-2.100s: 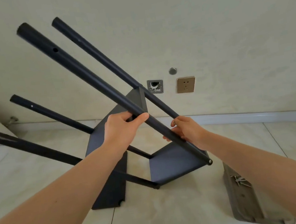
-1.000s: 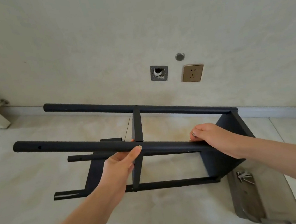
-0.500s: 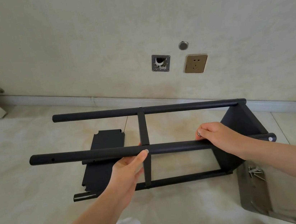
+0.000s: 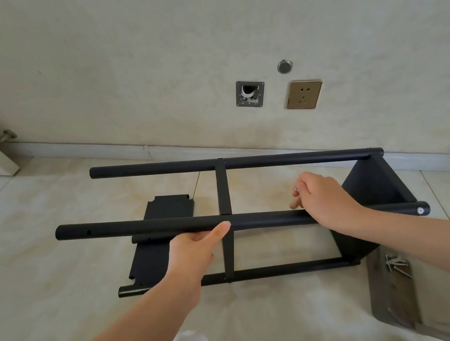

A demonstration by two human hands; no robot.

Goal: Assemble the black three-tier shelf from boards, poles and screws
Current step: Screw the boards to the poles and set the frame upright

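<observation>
On floor | shelf frame [image 4: 222,188] | left hand [image 4: 197,248] grips near pole [image 4: 145,228]

The shelf frame [image 4: 226,221] is matte black throughout, poles and boards alike, with a small white cap at the pole end [image 4: 420,210] at 3 o'clock. A loose board [image 4: 164,215] at 9 o'clock of centre is the same black. The floor tiles [image 4: 42,251] are cream with faint yellowish marbling. The wall [image 4: 145,52] is pale beige; its socket plate [image 4: 304,94] at 1 o'clock is gold-brown. A grey tray [image 4: 390,306] sits at 4 o'clock.
</observation>
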